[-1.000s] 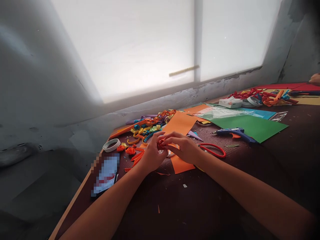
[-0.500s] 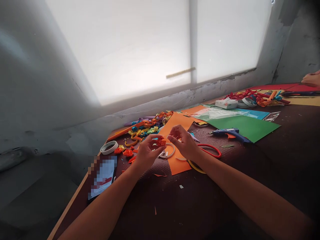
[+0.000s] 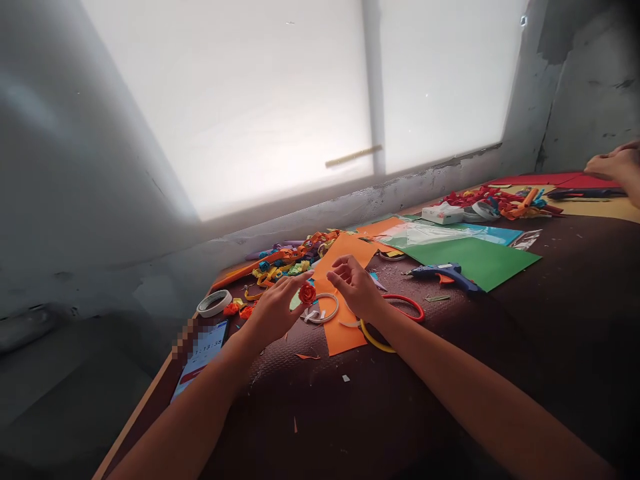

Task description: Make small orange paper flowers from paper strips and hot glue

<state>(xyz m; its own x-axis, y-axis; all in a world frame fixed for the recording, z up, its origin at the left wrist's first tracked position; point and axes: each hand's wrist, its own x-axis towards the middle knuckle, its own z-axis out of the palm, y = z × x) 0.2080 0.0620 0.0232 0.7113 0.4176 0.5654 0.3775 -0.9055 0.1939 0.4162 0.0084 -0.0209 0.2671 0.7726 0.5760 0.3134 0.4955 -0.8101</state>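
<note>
Between the thumb and fingers of my left hand (image 3: 276, 308) is a small rolled paper flower (image 3: 307, 293), orange-red, its spiral turned toward me. My right hand (image 3: 354, 288) hovers just right of the flower, fingers curled and apart, with nothing visible in them. Beneath the hands lies an orange paper sheet (image 3: 345, 337). A white ring (image 3: 336, 308) rests on that sheet, and a yellow ring (image 3: 373, 341) and a red ring (image 3: 417, 308) lie by my right wrist, partly covered by it.
A blue glue gun (image 3: 450, 272) lies beside green paper (image 3: 505, 263). Colourful paper strips (image 3: 285, 257) are heaped near the wall. A tape roll (image 3: 215, 303) and a phone (image 3: 203, 353) sit at the left edge. Another person's hand (image 3: 617, 167) is at far right.
My left hand has turned, so the flower's spiral face now shows. My right hand has stayed close beside it, fingers slightly more spread. The whole view has shifted a little.
</note>
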